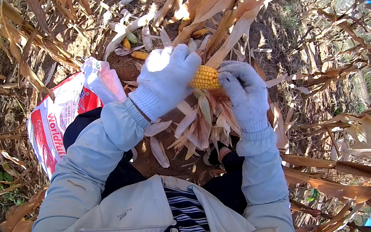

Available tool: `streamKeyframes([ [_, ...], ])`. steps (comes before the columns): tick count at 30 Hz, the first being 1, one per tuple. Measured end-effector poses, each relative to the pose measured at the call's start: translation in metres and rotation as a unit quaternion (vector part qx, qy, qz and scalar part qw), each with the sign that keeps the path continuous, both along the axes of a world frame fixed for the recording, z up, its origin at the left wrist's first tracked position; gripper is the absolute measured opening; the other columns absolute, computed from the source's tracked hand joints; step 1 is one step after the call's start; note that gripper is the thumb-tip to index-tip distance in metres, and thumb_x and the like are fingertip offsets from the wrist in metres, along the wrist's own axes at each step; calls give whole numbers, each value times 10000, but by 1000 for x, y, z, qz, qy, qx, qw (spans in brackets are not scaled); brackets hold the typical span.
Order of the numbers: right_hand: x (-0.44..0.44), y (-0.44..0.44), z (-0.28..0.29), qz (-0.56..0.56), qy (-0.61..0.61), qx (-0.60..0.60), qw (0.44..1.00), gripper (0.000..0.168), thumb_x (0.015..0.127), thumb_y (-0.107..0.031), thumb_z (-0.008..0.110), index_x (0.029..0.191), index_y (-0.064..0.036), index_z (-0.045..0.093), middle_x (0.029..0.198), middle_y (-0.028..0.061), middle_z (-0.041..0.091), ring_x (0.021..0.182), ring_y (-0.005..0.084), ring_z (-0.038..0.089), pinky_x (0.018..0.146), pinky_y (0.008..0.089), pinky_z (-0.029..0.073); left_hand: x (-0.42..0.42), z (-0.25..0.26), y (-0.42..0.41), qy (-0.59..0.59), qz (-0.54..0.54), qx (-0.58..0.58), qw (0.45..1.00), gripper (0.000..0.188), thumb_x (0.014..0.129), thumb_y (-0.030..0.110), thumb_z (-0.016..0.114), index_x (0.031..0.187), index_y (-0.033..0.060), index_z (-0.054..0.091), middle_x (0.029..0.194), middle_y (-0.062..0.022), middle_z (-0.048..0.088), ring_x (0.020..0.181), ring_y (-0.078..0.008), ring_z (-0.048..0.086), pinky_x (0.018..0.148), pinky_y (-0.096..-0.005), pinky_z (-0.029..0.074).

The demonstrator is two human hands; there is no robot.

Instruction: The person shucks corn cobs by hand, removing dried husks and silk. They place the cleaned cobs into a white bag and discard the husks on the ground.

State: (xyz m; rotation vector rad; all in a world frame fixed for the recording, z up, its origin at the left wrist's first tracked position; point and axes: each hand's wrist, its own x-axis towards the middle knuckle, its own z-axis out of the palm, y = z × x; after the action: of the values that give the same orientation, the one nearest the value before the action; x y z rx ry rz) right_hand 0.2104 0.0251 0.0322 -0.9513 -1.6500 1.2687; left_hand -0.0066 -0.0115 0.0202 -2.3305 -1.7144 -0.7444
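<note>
Both hands wear white knitted gloves. My left hand (167, 78) is closed around a yellow corn cob (205, 78), whose kernels show between the two gloves. At the cob's right end is my right hand (244, 90), its thumb and fingertips touching it; part of the grip is hidden. Peeled dry husks (203, 118) hang and lie below the cob. Beyond my left glove, another yellow cob (139, 55) pokes out on the ground, and a further cob (126, 44) lies among pale husks.
A red and white plastic sack (53, 122) stands at my left leg. Dry corn stalks (335, 165) reach in from the right, and more dry leaves (29, 40) are at the left. Husks (159, 151) litter the soil between my legs.
</note>
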Motion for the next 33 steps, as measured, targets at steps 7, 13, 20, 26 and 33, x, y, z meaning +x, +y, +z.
streamKeyframes([
  [7, -5, 8, -12, -55, -126, 219, 966, 162, 942, -95, 730, 1080, -25, 683, 1007, 164, 672, 895, 316, 681, 825, 387, 567, 1, -3, 0, -5, 7, -57, 998, 499, 752, 282, 853, 1128, 106, 577, 1111, -110, 598, 1033, -320, 663, 838, -477, 542],
  [13, -11, 3, -9, -51, -128, 290, 947, 169, 917, -79, 729, 1065, -17, 677, 969, 164, 667, 888, 354, 668, 820, 420, 553, -1, 0, -1, -12, -2, -62, 998, 466, 780, 258, 827, 1140, 108, 572, 1135, -102, 592, 1073, -314, 648, 851, -475, 539],
  [20, -14, 2, 2, -58, -122, 235, 963, 114, 1003, -70, 610, 1023, 27, 668, 1050, 121, 723, 951, 224, 700, 881, 347, 550, -3, 1, -1, 1, 1, -106, 994, 448, 794, 230, 804, 1158, 119, 567, 1134, -89, 577, 1095, -308, 634, 866, -485, 533],
  [26, -13, 1, 7, -24, -115, 305, 945, 67, 961, -42, 658, 976, 23, 655, 1054, 159, 714, 949, 270, 705, 861, 381, 561, -8, 5, -7, -25, 28, -123, 992, 508, 793, 312, 847, 1174, 116, 575, 1137, -97, 579, 1031, -317, 661, 870, -482, 536],
  [33, -15, -4, 9, 16, -103, 354, 929, 79, 934, -41, 688, 957, 18, 641, 1038, 176, 706, 940, 308, 703, 838, 399, 567, -16, -1, -10, -33, 82, -96, 991, 510, 806, 358, 831, 1179, 113, 584, 1160, -117, 611, 1064, -328, 663, 858, -496, 527],
])
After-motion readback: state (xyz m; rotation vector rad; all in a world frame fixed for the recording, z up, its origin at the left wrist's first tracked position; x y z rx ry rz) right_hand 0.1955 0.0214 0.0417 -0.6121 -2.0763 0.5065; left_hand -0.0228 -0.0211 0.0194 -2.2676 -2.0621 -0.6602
